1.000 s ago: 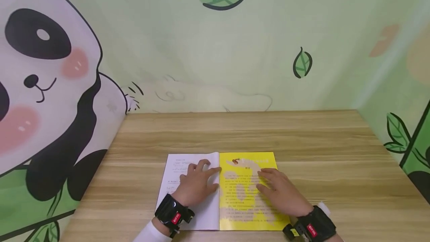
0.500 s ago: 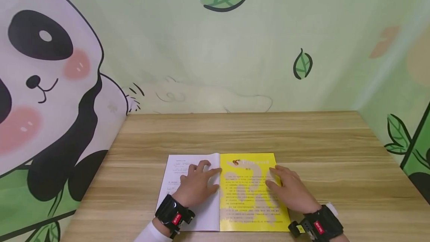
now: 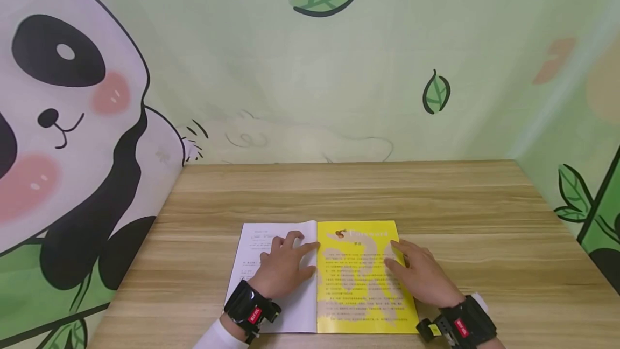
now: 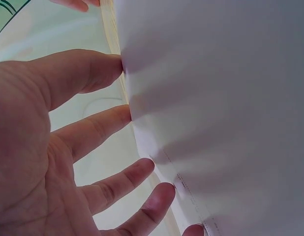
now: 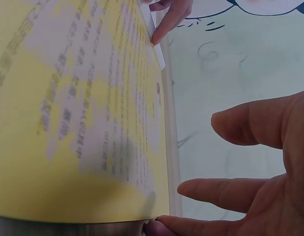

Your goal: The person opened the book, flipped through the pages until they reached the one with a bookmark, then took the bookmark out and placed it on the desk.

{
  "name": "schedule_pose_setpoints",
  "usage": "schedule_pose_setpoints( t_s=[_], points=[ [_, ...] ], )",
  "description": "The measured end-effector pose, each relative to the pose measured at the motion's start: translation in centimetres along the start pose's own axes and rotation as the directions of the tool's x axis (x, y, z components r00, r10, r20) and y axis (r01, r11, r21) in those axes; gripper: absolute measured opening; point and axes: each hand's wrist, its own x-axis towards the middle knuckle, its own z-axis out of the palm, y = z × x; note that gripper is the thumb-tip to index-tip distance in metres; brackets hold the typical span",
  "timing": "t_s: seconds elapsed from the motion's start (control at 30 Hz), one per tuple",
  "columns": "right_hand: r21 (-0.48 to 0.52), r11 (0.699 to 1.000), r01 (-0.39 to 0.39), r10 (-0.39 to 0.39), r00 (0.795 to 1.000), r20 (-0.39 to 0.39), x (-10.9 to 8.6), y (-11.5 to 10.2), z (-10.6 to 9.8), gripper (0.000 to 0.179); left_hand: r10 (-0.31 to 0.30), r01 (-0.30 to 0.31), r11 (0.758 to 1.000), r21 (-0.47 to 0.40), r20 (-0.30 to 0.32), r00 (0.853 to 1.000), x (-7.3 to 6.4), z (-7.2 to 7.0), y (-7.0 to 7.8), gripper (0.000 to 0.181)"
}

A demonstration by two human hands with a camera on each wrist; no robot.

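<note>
An open booklet lies flat, with a white printed page (image 3: 295,314) on the left and a yellow printed page (image 3: 351,306) on the right. My left hand (image 3: 282,269) is spread over the white page, one finger reaching the fold. In the left wrist view, the left fingertips (image 4: 123,112) press on the white paper. My right hand (image 3: 426,274) is at the right edge of the yellow page, thumb over the paper. The right wrist view shows the right thumb (image 5: 240,123) and forefinger held apart, while a lower fingertip meets the page's edge.
The booklet lies near the front of a wood-grain table (image 3: 349,187). Behind it stands a green wall (image 3: 232,58) printed with leaves, with a large panda picture (image 3: 126,123) on the left side. Each wrist wears a black strap with a small camera.
My right hand has slid rightward from over the yellow page to its right edge, uncovering more print. The left hand has stayed in place on the white page.
</note>
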Motion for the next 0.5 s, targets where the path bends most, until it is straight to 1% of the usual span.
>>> schedule_pose_setpoints(
  t_s=[0.17,0.37,0.5],
  points=[
    [0.024,1.000,0.000,0.000,1.000,-0.004,0.06,-0.07,-0.10,0.062,0.002,-0.002,1.000,0.005,-0.001,1.000,-0.05,-0.09,0.10,0.053],
    [0.039,0.999,-0.031,0.032,0.999,-0.013,-0.05,-0.32,-0.37,0.061,0.006,-0.006,1.000,0.003,-0.003,1.000,0.00,-0.05,0.05,0.053],
    [0.042,0.998,-0.038,0.039,0.999,-0.016,-0.07,-0.32,-0.51,0.061,0.008,-0.008,1.000,0.009,-0.006,1.000,0.08,0.03,-0.05,0.053]
  ],
)
